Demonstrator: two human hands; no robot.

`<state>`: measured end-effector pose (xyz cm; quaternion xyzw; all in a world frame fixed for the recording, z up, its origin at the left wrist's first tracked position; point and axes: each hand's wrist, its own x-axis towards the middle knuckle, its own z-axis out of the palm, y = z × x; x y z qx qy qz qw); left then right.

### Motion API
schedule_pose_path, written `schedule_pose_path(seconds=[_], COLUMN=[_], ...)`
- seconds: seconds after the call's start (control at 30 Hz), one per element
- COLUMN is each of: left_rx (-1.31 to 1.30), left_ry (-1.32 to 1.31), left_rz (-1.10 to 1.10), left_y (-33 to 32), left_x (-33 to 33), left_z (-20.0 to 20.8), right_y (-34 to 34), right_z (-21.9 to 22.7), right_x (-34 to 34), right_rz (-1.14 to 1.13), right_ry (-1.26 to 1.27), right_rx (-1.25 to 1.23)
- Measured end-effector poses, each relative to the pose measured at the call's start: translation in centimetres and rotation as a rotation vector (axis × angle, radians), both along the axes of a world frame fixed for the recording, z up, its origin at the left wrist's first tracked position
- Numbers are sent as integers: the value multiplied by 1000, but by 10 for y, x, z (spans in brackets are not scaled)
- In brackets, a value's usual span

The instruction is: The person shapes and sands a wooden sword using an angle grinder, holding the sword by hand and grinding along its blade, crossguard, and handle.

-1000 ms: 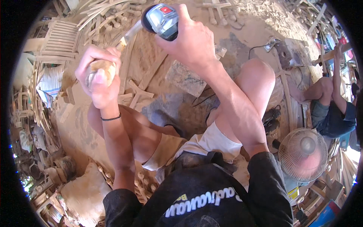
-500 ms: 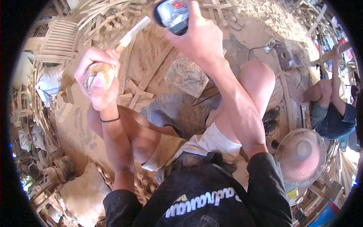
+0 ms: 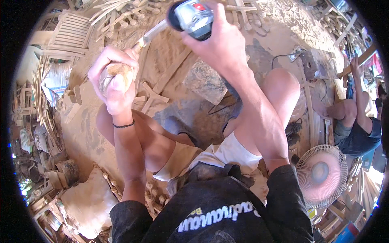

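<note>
My left hand (image 3: 101, 75) is closed round a wooden piece (image 3: 152, 34) with a rounded brown end and a slim pale stem. The thumb presses on the rounded end, and the stem points up and right, away from me. My right hand (image 3: 227, 46) grips a grey power tool (image 3: 197, 18) with a red patch and a dark round head, like a grinder or sander. The stem's far tip meets or lies just beside that head; I cannot tell whether they touch. Part of the tool's body is hidden behind my right hand.
Between my knees and the tool lies a flat block (image 3: 206, 83) on the dusty floor, beside a three-armed wooden piece (image 3: 153, 96). Several round-ended wooden pieces (image 3: 133, 18) lie farther off. A fan (image 3: 321, 176) stands at right, near another person (image 3: 356, 125). A slatted wooden panel (image 3: 71, 34) is at far left.
Both hands, the wooden piece and the tool appear a little farther right, along with the whole scene. The stem's tip is now nearer the tool's head.
</note>
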<state>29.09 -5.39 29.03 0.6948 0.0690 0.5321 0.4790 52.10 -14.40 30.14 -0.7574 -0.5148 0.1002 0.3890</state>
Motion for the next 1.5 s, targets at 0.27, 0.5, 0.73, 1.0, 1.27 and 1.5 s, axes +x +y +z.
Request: schedule_pose_path(seconds=[0.27,0.5,0.73,1.0,1.27,1.5], left_rx=[-11,-65,35,-9,273,144], left_ry=[24,-10,21,-3,-135,-300], left_rz=[-19,4,-49,-35,264,370], left_y=[-11,-4,-2,1,22,24], left_x=[14,1,8,6,2,8], left_z=[-6,-7,-10,-8,-4,-2], right_y=[12,5,1,2,-1,-3], right_z=[-16,-6,-8,-14,-13,-4], right_x=[-27,-10,-15,1,16,-3], right_rz=[168,37,139,31,-136,-4], right_ry=[13,-94,26,-83,-1,127], right_rx=[-83,-73,0,-7,141,117])
